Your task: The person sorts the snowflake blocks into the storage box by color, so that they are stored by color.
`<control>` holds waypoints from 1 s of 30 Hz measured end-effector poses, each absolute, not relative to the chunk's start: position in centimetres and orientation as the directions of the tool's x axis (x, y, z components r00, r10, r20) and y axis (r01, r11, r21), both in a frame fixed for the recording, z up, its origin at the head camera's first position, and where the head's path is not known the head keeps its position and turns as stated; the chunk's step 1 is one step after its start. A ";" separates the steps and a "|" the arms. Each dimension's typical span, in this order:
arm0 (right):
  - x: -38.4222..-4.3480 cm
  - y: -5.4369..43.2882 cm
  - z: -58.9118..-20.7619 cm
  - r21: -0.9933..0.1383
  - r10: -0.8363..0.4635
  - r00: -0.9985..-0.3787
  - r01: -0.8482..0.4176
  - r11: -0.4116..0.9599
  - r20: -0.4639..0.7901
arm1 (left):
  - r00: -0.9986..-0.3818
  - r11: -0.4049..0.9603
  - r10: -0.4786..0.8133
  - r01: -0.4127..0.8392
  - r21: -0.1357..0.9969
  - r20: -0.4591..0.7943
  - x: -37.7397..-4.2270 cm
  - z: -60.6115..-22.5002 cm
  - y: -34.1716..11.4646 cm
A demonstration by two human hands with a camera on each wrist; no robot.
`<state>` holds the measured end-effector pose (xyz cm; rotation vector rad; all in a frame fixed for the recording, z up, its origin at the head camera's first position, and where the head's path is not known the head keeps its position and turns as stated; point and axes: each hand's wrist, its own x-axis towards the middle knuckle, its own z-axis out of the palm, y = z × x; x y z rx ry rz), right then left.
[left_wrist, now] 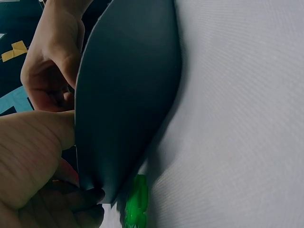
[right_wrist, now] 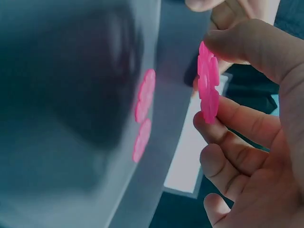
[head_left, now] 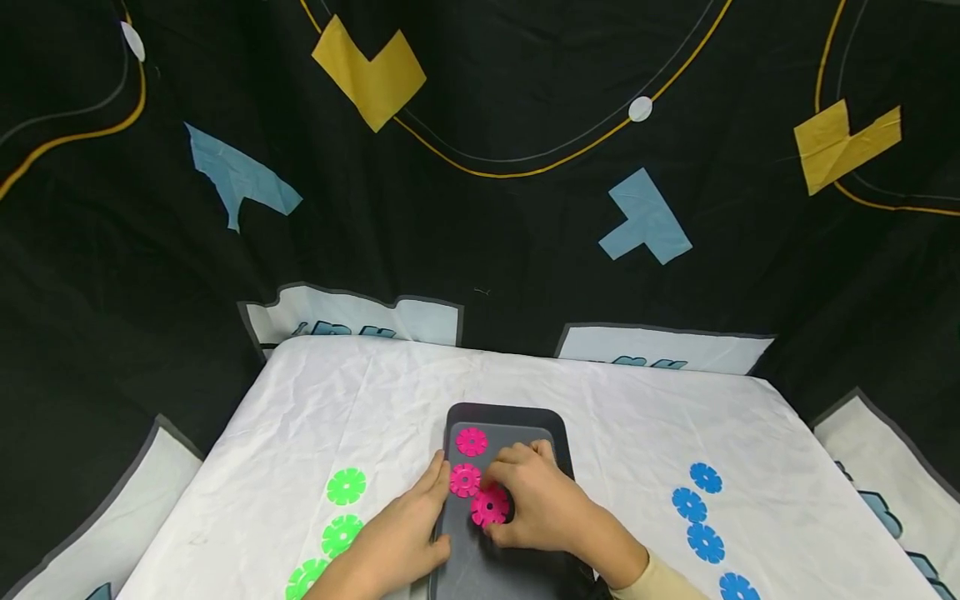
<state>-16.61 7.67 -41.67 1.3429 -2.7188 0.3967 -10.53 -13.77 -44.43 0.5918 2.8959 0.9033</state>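
Note:
My right hand (head_left: 543, 508) is over the dark grey tray (head_left: 510, 413), pinching a pink notched disc (right_wrist: 208, 85) at its edges between thumb and fingers. In the right wrist view the disc stands edge-on, above the tray floor. Two other pink discs (head_left: 472, 442) lie flat inside the tray along its left side. My left hand (head_left: 401, 533) holds the tray's left rim. Its thumb reaches over the rim, and its fingertips (left_wrist: 95, 194) touch the outer wall in the left wrist view.
Three green discs (head_left: 346, 487) lie on the white cloth (head_left: 240, 467) left of the tray, partly behind my left hand. Several blue discs (head_left: 706, 477) form a loose column on the right. A black curtain (head_left: 480, 250) hangs behind the table.

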 end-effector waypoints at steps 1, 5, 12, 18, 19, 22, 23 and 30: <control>-16.6 7.4 -41.8 -0.197 -0.774 -0.609 -0.791 0.579 0.173 | -0.926 0.758 0.374 0.341 0.556 0.059 -10.5 -44.4 -13.8; -16.9 6.5 -42.2 -0.211 -0.789 -0.603 -0.791 0.574 0.116 | -0.925 0.761 0.376 0.337 0.554 0.045 -10.5 -44.5 -13.8; -17.1 4.9 -43.4 -0.229 -0.808 -0.588 -0.790 0.568 0.024 | -0.926 0.760 0.375 0.336 0.556 0.047 -10.5 -44.4 -13.8; -16.8 4.4 -44.1 -0.194 -0.806 -0.592 -0.791 0.580 0.002 | -0.927 0.761 0.374 0.324 0.562 0.029 -10.6 -44.4 -13.7; -16.7 4.5 -44.1 -0.189 -0.805 -0.593 -0.791 0.582 0.003 | -0.926 0.759 0.376 0.328 0.562 0.033 -10.6 -44.4 -13.6; -16.7 5.0 -44.1 -0.188 -0.800 -0.599 -0.788 0.586 0.015 | -0.925 0.759 0.379 0.334 0.559 0.038 -10.6 -44.5 -13.6; -16.7 5.2 -44.0 -0.195 -0.798 -0.602 -0.785 0.588 0.018 | -0.924 0.759 0.380 0.334 0.559 0.036 -10.6 -44.5 -13.6; -16.3 8.0 -42.4 -0.261 -0.767 -0.638 -0.755 0.602 0.077 | -0.929 0.759 0.367 0.325 0.564 0.041 -10.6 -44.6 -13.7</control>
